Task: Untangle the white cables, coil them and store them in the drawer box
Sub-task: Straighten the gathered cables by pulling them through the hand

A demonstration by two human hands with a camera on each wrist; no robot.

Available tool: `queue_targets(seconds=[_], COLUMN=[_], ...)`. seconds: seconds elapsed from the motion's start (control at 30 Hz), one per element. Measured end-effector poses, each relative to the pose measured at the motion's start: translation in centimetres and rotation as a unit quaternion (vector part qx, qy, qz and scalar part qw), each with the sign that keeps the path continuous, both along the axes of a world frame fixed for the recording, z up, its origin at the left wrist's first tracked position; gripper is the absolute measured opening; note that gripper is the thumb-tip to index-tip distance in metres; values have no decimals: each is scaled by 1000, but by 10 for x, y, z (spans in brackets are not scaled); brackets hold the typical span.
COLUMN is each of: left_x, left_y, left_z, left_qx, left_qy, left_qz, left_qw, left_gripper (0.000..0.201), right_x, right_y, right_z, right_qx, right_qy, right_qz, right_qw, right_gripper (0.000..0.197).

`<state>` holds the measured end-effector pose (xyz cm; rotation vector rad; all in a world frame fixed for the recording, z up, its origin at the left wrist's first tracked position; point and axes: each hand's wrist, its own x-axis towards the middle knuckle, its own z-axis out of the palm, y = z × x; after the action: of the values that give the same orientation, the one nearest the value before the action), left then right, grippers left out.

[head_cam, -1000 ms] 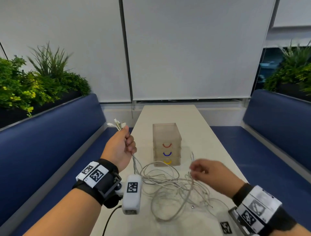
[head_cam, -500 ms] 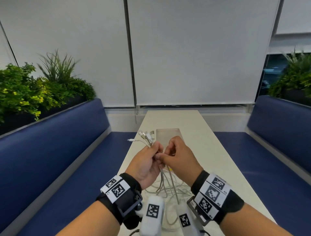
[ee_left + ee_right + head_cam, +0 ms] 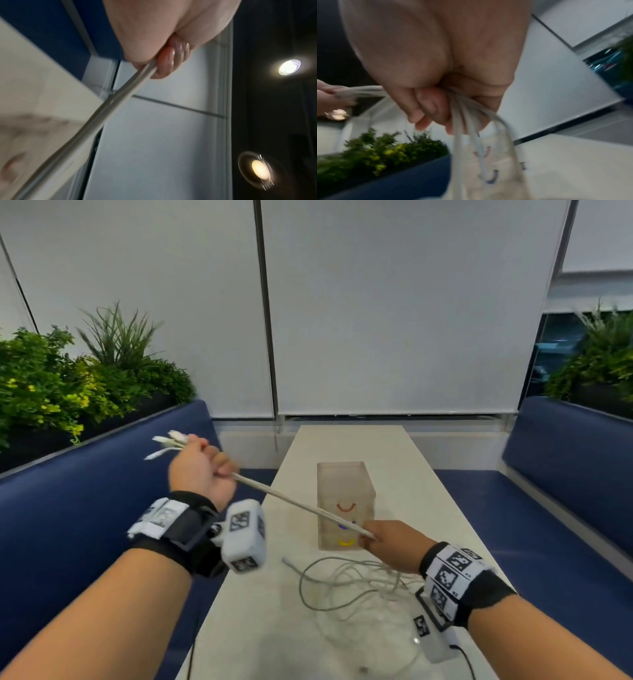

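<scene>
My left hand is raised over the left bench and grips the bundle of white cables near their plug ends, which stick out to the left. The cables run taut down to my right hand, which grips them in a fist in front of the drawer box. The left wrist view shows the cable bundle leaving my curled fingers. Cable strands hang from my closed right fist in the right wrist view. Loose cable loops lie tangled on the table. The translucent drawer box, with red, blue and yellow handles, stands mid-table.
The narrow white table runs away from me between two blue benches. Green plants sit behind the left bench and others at the far right. White blinds close off the far end.
My hands were together on the cables half a second ago. They have pulled apart, the left up and leftward, the right down and rightward, stretching the bundle taut.
</scene>
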<state>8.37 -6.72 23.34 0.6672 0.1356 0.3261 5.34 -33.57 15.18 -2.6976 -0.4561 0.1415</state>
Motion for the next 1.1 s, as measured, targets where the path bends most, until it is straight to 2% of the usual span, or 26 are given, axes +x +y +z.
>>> queue_targets(seconds=[0.1, 0.23, 0.3, 0.33, 0.4, 0.47, 0.5, 0.57, 0.6, 0.63, 0.7, 0.77, 0.83, 0.9, 0.97, 1.07, 1.1], left_x=[6, 2, -5, -8, -16, -23, -26, -30, -31, -32, -35, -36, -36, -35, -37, -36, -34], left_y=[31, 37, 35, 30, 8, -22, -37, -63, -74, -81, -90, -89, -83, -75, -67, -54, -50], left_z=[-5, -7, -3, -1, -3, -12, -18, -29, -33, -36, -37, -31, -23, -11, 1, 21, 27], left_qx=[23, 66, 146, 215, 390, 527, 582, 684, 716, 737, 773, 798, 794, 766, 719, 599, 574], left_qy=[11, 28, 24, 26, 40, 16, -9, -36, -37, -37, -29, -15, -10, -7, -6, -21, -31], left_qz=[52, 112, 129, 131, 107, 28, -26, -117, -151, -170, -175, -161, -139, -115, -88, -36, -17], left_qw=[998, 991, 980, 967, 913, 849, 813, 719, 681, 653, 609, 580, 592, 632, 689, 799, 818], left_gripper=[35, 29, 25, 23, 18, 14, 11, 25, 31, 28, 9, 18, 27, 24, 22, 21, 22], right_x=[5, 9, 12, 13, 13, 14, 14, 12, 11, 9, 5, 0, -4, -2, 1, 5, 6], right_y=[-17, -23, -23, -21, -11, 5, 14, 30, 36, 40, 42, 37, 26, 15, 7, -2, -4], right_z=[-5, 0, 4, 8, 15, 24, 28, 36, 39, 42, 46, 47, 45, 43, 41, 35, 32], right_qx=[-3, -26, -41, -41, -32, -38, -47, -61, -73, -77, -56, -19, -2, 17, 33, 49, 47], right_qy=[7, 11, -4, -19, -51, -95, -114, -129, -131, -125, -116, -106, -108, -99, -93, -64, -57], right_qz=[-42, -58, -71, -76, -74, -51, -39, -23, -10, -2, 5, 2, 2, -21, -40, -59, -65], right_qw=[999, 998, 997, 996, 995, 993, 992, 989, 989, 989, 992, 994, 994, 995, 994, 995, 995], right_gripper=[18, 20, 25, 28, 30, 22, 22, 20, 20, 23, 30, 29, 31, 31, 27, 25, 25])
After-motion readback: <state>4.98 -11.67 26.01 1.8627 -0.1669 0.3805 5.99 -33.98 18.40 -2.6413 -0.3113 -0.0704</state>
